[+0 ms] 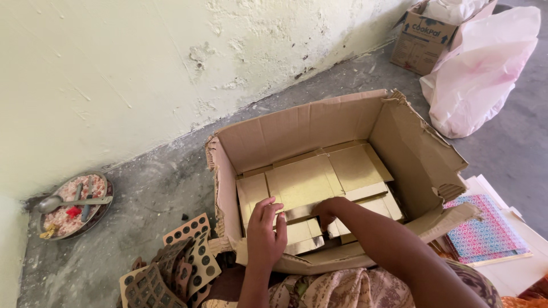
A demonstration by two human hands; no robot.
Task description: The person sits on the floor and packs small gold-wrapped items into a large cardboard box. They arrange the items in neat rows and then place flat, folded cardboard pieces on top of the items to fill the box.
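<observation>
Head view: at frame centre an open cardboard box (342, 122) on the floor holds stacked gold card pieces (311, 179). The left hand (264, 231), fingers bent, rests on the near stack. The right hand (330, 210) curls closed on a gold piece. Punched card sheets (171, 268) lie lower left; a metal plate (74, 206) far left.

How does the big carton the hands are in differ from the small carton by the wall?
The big carton is open, with torn, ragged flaps; the small carton looks neater and carries print. The big carton holds flat gold cards, with the left hand and right hand inside; the small carton holds white wrapping and touches a pink bag. Both are brown corrugated cardboard on the floor.
</observation>
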